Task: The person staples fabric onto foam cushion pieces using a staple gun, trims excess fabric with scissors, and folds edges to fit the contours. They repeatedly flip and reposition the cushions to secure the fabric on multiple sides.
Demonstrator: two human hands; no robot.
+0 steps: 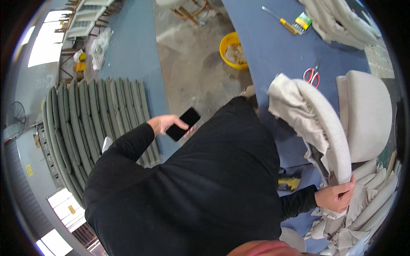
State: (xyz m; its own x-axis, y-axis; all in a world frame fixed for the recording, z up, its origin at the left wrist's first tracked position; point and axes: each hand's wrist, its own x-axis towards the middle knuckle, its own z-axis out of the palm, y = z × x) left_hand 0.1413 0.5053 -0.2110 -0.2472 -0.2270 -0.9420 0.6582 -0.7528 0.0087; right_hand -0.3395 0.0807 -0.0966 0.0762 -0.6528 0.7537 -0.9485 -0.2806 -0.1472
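Note:
My left hand holds a black smartphone, its dark screen facing up, thumb across it. My right hand is closed on the near end of a curved padded cushion covered in light beige fabric. Loose fabric hangs in folds along the cushion's left side. Just beyond it, red-handled scissors lie on the blue table. To the cushion's right rest rounded beige padded panels. Below my right hand are piled beige fabric pieces.
Several grey-green cushions stand stacked at my left. A yellow bucket sits on the floor beside the table. A yellow-handled screwdriver, a small green-and-yellow packet and more beige fabric lie farther back on the table.

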